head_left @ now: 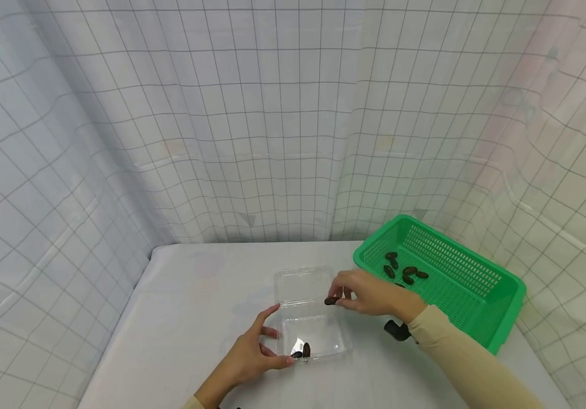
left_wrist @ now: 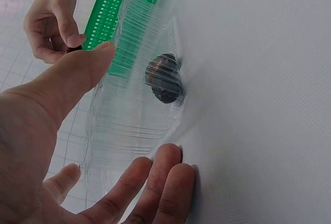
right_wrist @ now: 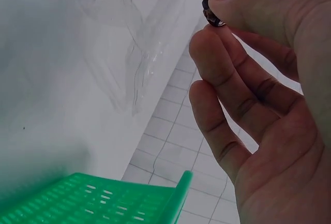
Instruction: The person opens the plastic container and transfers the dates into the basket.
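A clear plastic hinged box (head_left: 318,335) lies on the white table with its lid (head_left: 303,284) folded back. Two dark brown oval pieces (head_left: 306,350) sit in the box's front left corner; a closer look at them (left_wrist: 164,78) comes through the clear wall. My left hand (head_left: 252,355) rests at that corner, thumb on the front rim and spread fingers beside the left side. Above the box's right part, my right hand (head_left: 361,292) pinches another glossy dark brown oval piece (right_wrist: 220,1) between thumb and fingertips. Its kind is unclear.
To the right stands a green plastic basket (head_left: 507,284) with several more dark oval pieces (head_left: 409,271) inside. My right forearm passes across its front side. White grid-patterned curtains (head_left: 272,142) hang around the back and sides of the table.
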{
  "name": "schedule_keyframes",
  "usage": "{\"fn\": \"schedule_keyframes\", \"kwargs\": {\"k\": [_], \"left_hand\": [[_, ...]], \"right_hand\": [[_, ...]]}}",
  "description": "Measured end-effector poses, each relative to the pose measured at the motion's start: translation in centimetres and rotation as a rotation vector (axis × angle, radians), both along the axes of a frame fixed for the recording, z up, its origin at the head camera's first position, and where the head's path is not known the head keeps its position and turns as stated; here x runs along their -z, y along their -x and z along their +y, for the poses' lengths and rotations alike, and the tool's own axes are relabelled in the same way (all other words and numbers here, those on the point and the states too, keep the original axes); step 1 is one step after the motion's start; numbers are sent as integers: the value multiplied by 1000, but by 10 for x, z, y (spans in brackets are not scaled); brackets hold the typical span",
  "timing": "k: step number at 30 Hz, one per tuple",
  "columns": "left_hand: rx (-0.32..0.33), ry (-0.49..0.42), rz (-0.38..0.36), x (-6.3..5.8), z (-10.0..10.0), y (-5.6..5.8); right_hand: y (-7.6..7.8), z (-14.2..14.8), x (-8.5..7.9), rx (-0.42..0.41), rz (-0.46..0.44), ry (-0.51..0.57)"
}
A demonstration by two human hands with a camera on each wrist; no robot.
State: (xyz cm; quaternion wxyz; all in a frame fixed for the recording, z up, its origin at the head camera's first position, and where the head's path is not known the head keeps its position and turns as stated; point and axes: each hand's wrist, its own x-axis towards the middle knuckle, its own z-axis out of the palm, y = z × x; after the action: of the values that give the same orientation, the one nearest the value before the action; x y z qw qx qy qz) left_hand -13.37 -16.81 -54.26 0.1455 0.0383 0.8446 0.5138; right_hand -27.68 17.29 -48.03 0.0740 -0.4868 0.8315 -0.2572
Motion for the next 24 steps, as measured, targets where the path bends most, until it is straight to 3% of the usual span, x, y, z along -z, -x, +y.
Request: {"fn": "schedule_keyframes", "kwargs": {"k": [6,24], "left_hand": [[4,-8,3,-1,0,-1],[13,-18,7,-1,-1,-2]], "right_hand": [[0,9,-7,48,-13,-21],[7,40,-23,116,56,9]]}}
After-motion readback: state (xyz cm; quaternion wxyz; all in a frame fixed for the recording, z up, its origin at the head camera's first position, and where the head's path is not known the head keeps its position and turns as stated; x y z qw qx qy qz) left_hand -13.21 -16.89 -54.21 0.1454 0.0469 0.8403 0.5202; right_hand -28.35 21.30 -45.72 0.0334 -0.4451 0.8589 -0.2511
